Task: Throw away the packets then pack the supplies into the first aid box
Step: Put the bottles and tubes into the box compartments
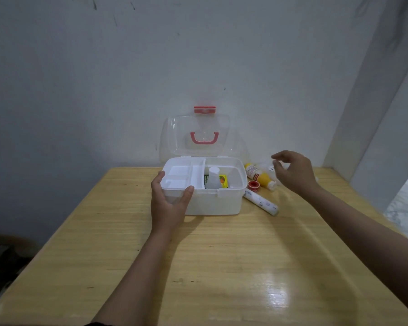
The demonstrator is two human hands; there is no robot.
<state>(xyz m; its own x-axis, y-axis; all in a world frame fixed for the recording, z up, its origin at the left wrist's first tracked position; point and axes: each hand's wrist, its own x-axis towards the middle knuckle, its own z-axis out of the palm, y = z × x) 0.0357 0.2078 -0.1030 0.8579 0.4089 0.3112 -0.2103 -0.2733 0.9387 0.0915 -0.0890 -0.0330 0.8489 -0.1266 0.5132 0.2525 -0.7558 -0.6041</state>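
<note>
left hand (169,202) gripping open first aid box (212,203) corner, right hand (295,172) spread loosely above yellow bottle (260,176)

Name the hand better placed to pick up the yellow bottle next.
Right. The right hand hovers open just above the yellow bottle, while the left hand steadies the first aid box.

View: single, head-worn, wide-angle. Position: above the near edge of the bench (222,267), at arm's reach. Direction: forward and down, toward the wall (104,78) behind the bench. Coverage: whole benchtop, both forearms entering from the bottom edge, wall corner at right. Edges bow outward.
</note>
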